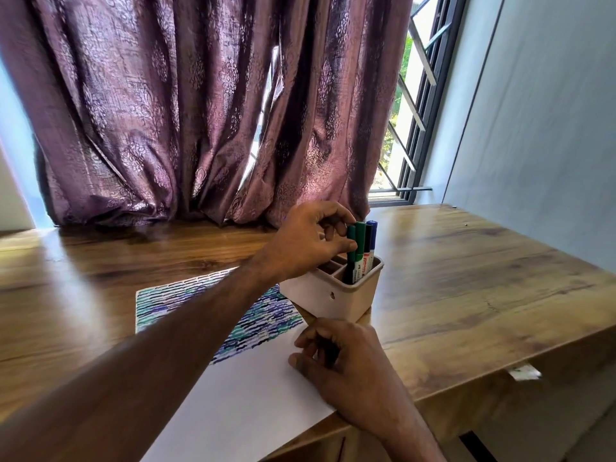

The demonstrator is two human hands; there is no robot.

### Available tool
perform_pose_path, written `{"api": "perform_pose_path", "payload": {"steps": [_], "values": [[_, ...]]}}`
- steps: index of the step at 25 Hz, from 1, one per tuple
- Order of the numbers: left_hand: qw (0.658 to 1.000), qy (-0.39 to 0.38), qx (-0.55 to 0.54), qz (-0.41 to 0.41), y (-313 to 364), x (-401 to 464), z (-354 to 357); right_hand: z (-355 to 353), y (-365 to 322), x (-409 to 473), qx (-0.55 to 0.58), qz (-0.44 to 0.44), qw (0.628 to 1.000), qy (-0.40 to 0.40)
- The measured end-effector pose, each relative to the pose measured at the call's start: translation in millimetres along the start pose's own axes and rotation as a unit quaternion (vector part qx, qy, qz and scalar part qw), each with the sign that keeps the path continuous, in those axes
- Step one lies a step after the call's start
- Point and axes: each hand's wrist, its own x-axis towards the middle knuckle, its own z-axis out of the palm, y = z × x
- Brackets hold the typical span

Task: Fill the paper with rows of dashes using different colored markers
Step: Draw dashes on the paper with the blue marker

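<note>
A white paper (253, 388) lies on the wooden desk; its far half is filled with rows of blue, green and black dashes, its near half is blank. A beige holder (333, 295) stands at the paper's far right corner with several markers upright in it. My left hand (310, 241) reaches across the paper and pinches the cap end of a green marker (351, 258) that stands in the holder. My right hand (346, 361) rests on the paper's right edge, fingers curled around a dark marker (328, 353), mostly hidden.
The wooden desk (483, 278) extends to the right, its edge running along the lower right. A purple curtain (200, 111) hangs behind the desk, touching its back. A barred window (410, 111) and a pale wall are at the right.
</note>
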Motion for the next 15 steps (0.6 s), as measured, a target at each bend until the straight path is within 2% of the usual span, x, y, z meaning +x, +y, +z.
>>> {"api": "perform_pose_path", "payload": {"steps": [6,8,10,12,15], "values": [[1.000,0.014,0.000,-0.005,-4,-5,-6,0,0,1,-0.004,0.003,1.000,0.000],[0.997,0.064,-0.023,-0.037,-9,-6,-17,0,0,1,-0.007,0.004,1.000,0.000],[0.983,0.150,-0.053,-0.091,-19,-8,-31,1,0,1,-0.005,0.009,1.000,0.001],[0.968,0.204,-0.059,-0.134,-30,-14,-40,1,0,1,-0.006,0.013,1.000,0.004],[0.971,0.181,-0.020,-0.155,-46,-24,-41,2,-1,0,-0.005,0.016,1.000,0.000]]}}
